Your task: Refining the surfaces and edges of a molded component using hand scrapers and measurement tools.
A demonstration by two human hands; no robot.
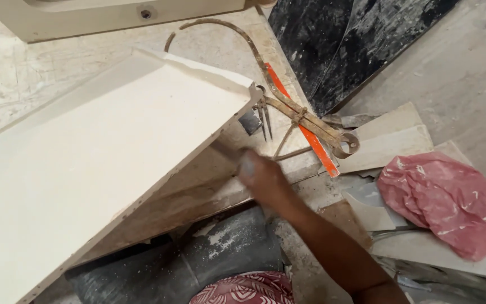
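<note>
My right hand (pixel 261 175) reaches in from the lower right and is blurred by motion. It sits at the lower right edge of a large cream stone slab (pixel 85 169) that lies tilted across the left half of the view. The fingers look curled, with a small greyish patch at the fingertips; whether they hold anything is unclear. My left hand is out of view. Just beyond the hand lie a small pair of dividers (pixel 264 117), big rusty curved calipers (pixel 296 112) and an orange ruler (pixel 310 138).
The slab rests on a dusty stone bench (pixel 29 73). A black slab (pixel 355 39) leans at the top right. Pale stone offcuts (pixel 392 147) and a crumpled pink plastic bag (pixel 451 202) lie on the right. A dusty dark grey roll (pixel 220 253) sits under the bench.
</note>
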